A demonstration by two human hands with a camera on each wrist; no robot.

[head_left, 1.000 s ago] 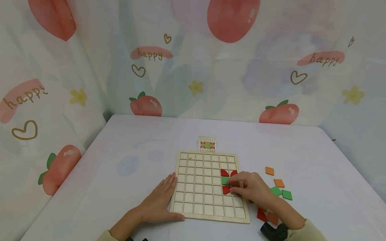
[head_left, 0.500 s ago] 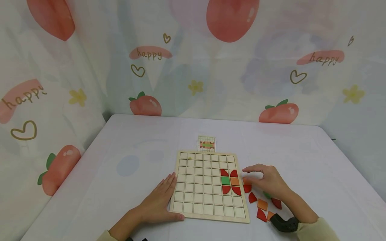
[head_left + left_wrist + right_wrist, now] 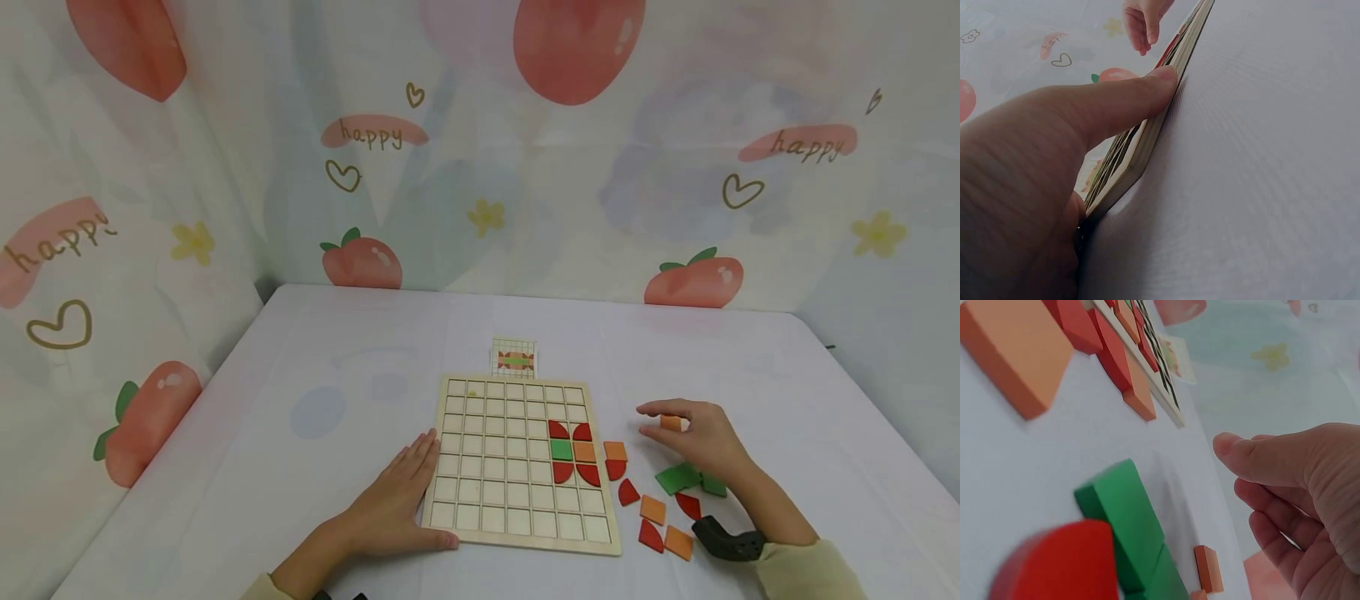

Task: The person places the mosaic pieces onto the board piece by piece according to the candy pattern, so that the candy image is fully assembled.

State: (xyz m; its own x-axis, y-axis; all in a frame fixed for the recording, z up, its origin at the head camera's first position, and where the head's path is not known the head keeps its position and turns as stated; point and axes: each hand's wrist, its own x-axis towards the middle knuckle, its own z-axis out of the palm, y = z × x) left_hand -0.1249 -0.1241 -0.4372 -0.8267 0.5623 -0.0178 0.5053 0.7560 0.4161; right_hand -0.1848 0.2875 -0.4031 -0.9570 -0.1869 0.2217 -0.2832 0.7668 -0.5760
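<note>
In the head view, my left hand (image 3: 401, 500) rests along the left side of a wooden grid board (image 3: 480, 540), fingers straight. Its thumb lies on the near edge, as the left wrist view also shows. On the board's right side sit a green square tile (image 3: 561, 450), an orange square tile (image 3: 584, 452) and several red quarter-round tiles (image 3: 588, 475). My right hand (image 3: 701, 433) hovers to the right of the board, thumb and fingers apart. A loose orange tile (image 3: 672, 422) shows between them in this view; the right wrist view shows nothing in the hand.
A pattern card (image 3: 514, 358) lies just beyond the board. Right of the board are scattered loose tiles: an orange one (image 3: 615, 451) near its edge, green ones (image 3: 678, 477), red ones (image 3: 651, 535) and other orange ones (image 3: 678, 543). A printed cloth backdrop (image 3: 525, 167) stands behind the table.
My right hand has left the board and moved right, over the loose tiles. An orange tile now shows in the board's cell beside the green one. The left hand has stayed put.
</note>
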